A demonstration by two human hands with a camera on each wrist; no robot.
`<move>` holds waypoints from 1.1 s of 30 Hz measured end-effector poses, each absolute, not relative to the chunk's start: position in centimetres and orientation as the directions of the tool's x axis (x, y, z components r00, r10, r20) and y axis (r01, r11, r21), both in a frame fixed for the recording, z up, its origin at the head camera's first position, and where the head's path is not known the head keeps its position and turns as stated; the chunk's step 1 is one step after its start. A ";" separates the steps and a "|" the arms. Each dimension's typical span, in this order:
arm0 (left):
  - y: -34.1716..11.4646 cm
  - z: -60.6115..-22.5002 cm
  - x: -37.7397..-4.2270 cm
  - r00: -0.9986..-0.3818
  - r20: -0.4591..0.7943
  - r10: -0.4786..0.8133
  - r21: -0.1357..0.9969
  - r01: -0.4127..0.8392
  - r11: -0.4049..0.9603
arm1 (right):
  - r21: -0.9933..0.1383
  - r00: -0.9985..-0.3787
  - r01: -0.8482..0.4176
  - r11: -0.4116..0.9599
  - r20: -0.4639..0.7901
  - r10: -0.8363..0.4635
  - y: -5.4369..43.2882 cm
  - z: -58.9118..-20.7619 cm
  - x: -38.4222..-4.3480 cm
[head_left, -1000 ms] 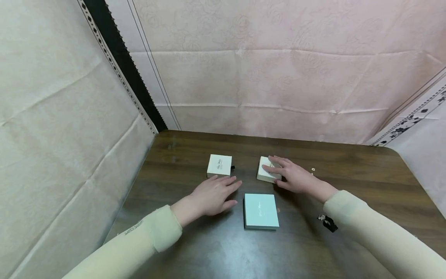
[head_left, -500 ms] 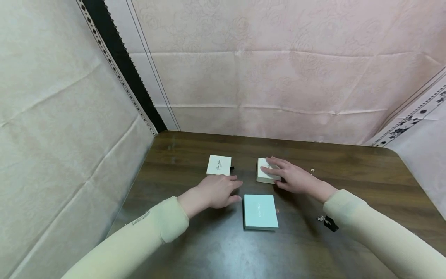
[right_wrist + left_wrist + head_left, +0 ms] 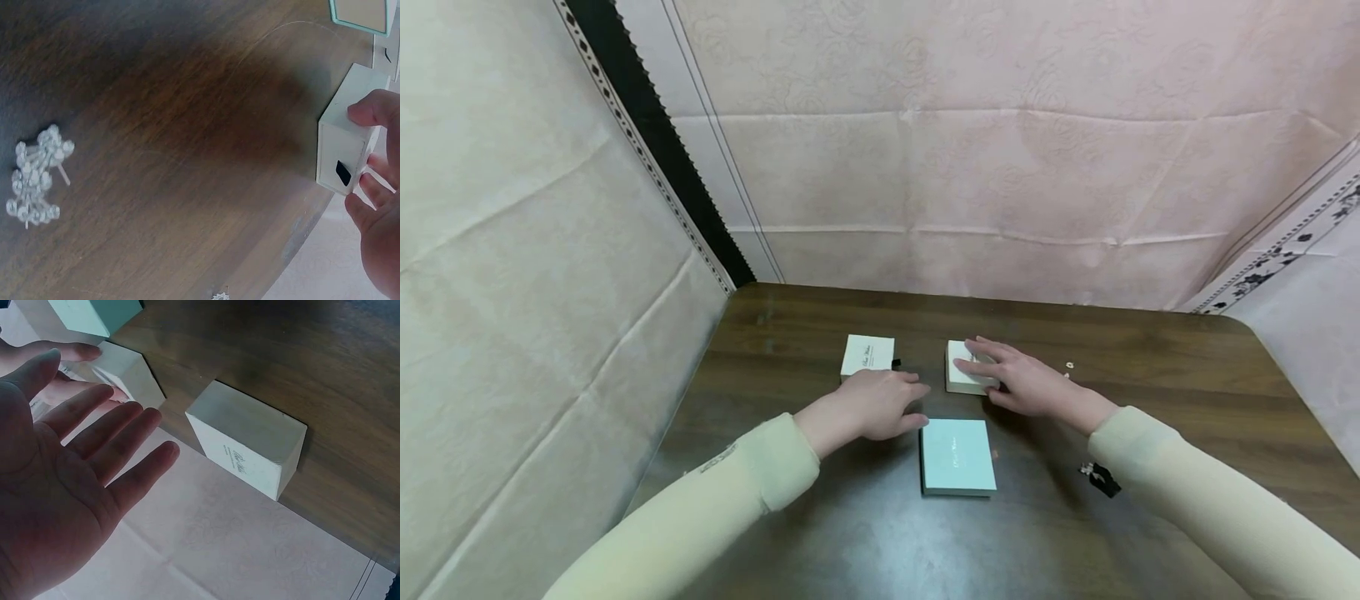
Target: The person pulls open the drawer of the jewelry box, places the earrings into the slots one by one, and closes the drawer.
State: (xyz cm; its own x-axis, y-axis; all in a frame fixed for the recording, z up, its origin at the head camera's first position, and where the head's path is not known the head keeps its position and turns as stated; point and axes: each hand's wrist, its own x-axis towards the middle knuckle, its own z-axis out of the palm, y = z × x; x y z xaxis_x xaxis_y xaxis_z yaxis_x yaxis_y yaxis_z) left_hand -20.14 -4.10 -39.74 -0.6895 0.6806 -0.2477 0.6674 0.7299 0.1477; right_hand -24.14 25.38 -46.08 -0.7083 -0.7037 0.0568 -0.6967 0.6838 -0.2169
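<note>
Your right hand point(image 3: 1026, 385) is gripping the right box point(image 3: 964, 386), which is sitting on the table point(image 3: 1060, 550). Your left hand point(image 3: 874, 406) is floating, fingers loose, near the left box point(image 3: 867, 353).

sleeves point(image 3: 692, 517): long, pale yellow-green | cuffs point(image 3: 784, 463): wide | lettering point(image 3: 718, 458): dark, left sleeve | hands point(image 3: 880, 406): bare

The left hand point(image 3: 874, 403) has moved rightward, nearer the teal box point(image 3: 958, 455).

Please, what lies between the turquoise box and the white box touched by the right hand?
In the head view, only a narrow strip of bare table lies between the turquoise box and the white box at the right hand.
</note>
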 end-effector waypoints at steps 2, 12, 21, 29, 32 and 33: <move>-3.8 -39.7 -20.3 -0.688 -0.253 0.681 0.156 0.666 0.730 | -0.233 -0.718 -0.685 0.690 0.052 -0.695 25.4 -45.9 -24.1; -1.7 -39.5 -21.4 -0.683 -0.235 0.691 0.158 0.675 0.721 | -0.281 -0.777 -0.615 0.737 0.058 -0.627 26.4 -44.3 -23.4; 0.2 -39.7 -22.5 -0.674 -0.188 0.714 0.130 0.704 0.698 | -0.312 -0.796 -0.586 0.748 0.049 -0.603 27.7 -43.7 -22.8; 1.7 -40.8 -23.6 -0.667 -0.156 0.729 0.069 0.729 0.681 | -0.327 -0.827 -0.545 0.772 0.059 -0.559 28.7 -43.6 -22.4; 2.3 -41.2 -24.1 -0.660 -0.148 0.737 0.033 0.741 0.670 | -0.338 -0.838 -0.525 0.781 0.044 -0.544 28.9 -43.5 -22.2; 2.4 -41.4 -24.3 -0.656 -0.142 0.741 0.014 0.747 0.665 | -0.340 -0.842 -0.518 0.785 0.039 -0.539 29.0 -43.5 -22.2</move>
State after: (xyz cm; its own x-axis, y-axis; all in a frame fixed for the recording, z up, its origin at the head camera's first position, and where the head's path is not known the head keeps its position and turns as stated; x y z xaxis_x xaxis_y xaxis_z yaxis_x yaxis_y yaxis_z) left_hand -24.29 2.44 -41.36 -0.6564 0.7410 -0.1417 0.7471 0.6645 0.0142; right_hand -22.19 29.02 -43.47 -0.8416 -0.5387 0.0394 -0.5182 0.7846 -0.3403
